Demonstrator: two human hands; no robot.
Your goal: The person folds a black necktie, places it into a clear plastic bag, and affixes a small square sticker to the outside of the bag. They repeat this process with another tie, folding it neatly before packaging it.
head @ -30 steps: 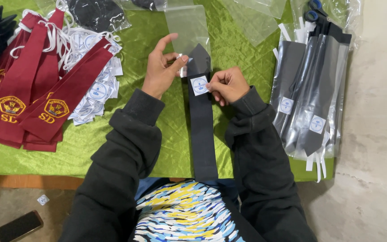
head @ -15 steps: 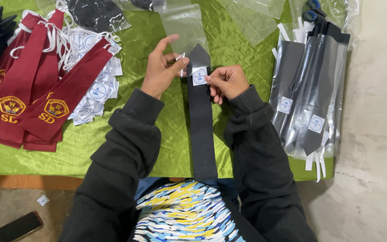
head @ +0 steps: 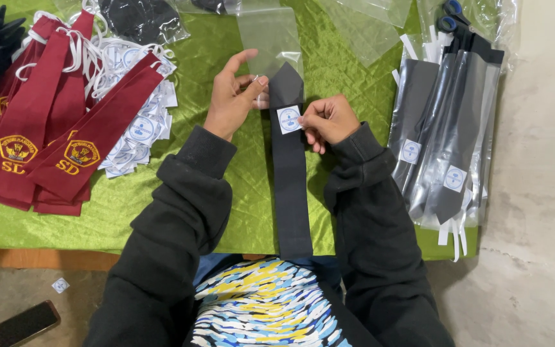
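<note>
Black sleeves, both the person's own, reach up from the bottom of the view over a green satin cloth (head: 239,193) that covers the table. Dark grey tie (head: 290,173): lies flat on the cloth between the two forearms, long axis running straight away from the body, pointed tip at the far end, square end at the near table edge. Right hand (head: 329,120): just to the right of the tie near its tip, fingers curled, thumb and forefinger pinching the edge of a small white label (head: 288,119) that sits on the tie's face. Left hand (head: 232,96): just left of the tip, thumb and fingers loosely pinching a small pale thing at the tie's edge, too small to identify, index finger raised; both hands are about equally near the tip. Clear plastic sleeve (head: 270,38): lies directly beyond the tip, in line with the tie's long axis, its mouth toward the hands. Maroon ties (head: 40,148) with gold badges: heaped at the left, over a pile of white labels (head: 137,122). Bagged grey ties (head: 444,141): stacked at the right edge, each with a white label. Scissors (head: 448,16) with blue handles: far right. Dark phone (head: 26,323): on the floor, near left.
</note>
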